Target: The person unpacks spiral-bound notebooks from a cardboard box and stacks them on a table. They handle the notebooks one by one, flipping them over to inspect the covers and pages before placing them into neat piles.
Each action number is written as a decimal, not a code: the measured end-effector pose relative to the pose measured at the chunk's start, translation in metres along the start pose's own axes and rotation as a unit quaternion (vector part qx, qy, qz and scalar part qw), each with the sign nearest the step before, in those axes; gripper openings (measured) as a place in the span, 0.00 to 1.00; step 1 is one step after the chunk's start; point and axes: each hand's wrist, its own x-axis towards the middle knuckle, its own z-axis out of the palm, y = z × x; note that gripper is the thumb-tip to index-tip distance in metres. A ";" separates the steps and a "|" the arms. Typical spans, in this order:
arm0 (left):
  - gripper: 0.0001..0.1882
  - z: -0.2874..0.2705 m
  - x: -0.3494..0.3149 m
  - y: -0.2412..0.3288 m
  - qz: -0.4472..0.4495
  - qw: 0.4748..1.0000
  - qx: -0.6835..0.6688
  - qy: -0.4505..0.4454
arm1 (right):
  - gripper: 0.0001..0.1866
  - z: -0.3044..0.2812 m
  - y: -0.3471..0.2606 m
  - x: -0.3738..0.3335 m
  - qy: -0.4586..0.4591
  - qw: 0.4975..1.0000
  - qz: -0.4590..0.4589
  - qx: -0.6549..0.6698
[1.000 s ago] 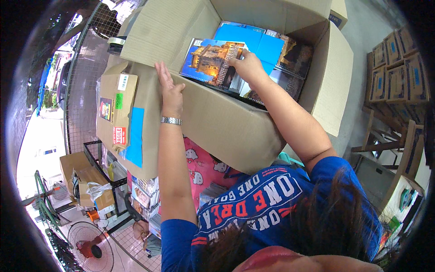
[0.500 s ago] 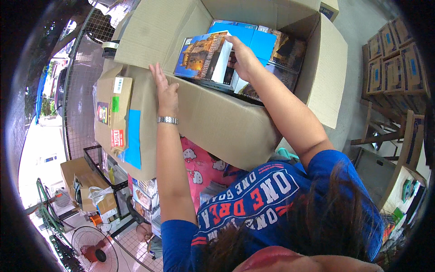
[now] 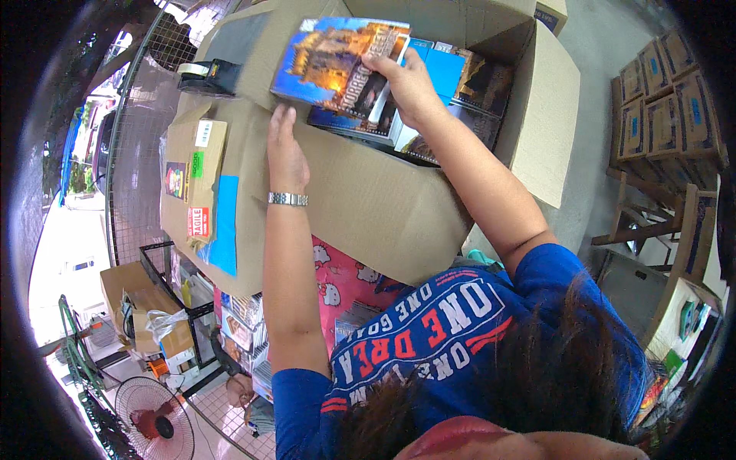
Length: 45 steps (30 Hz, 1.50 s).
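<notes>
My right hand (image 3: 414, 88) grips a notebook (image 3: 330, 65) by its right edge, thumb on top. Its glossy cover shows a lit tower against a blue sky. The notebook is tilted and raised over the left side of a large open cardboard box (image 3: 383, 195). Beneath it in the box lies another notebook (image 3: 349, 125) with a similar blue cover. A blue sheet (image 3: 441, 73) and darker notebooks (image 3: 483, 119) fill the rest. My left hand (image 3: 287, 161), with a metal watch at the wrist, rests against the box's cardboard, fingers stretched out just below the raised notebook.
A black tape dispenser (image 3: 211, 78) stands beyond the left flap. Left of the box lies a smaller taped carton (image 3: 201, 165) with labels. Stacked cartons (image 3: 663, 107) stand at the far right. A fan (image 3: 156, 422) is at lower left.
My right hand has lifted the notebook up and left out of the box, baring the one underneath. My left hand has shifted slightly, its fingers now closer together. The tape dispenser shows more fully.
</notes>
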 end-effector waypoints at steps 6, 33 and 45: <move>0.29 0.063 0.008 0.031 -0.119 0.929 -0.331 -0.112 | 0.24 0.018 0.008 0.010 -0.023 0.987 -0.122 -0.105; 0.34 0.106 0.032 -0.005 -0.358 0.889 -0.283 0.043 | 0.19 -0.049 0.051 0.059 0.047 0.971 0.229 -0.044; 0.26 0.097 0.047 -0.039 -0.227 0.892 -0.382 -0.084 | 0.26 -0.023 0.023 0.031 0.029 0.981 0.113 -0.154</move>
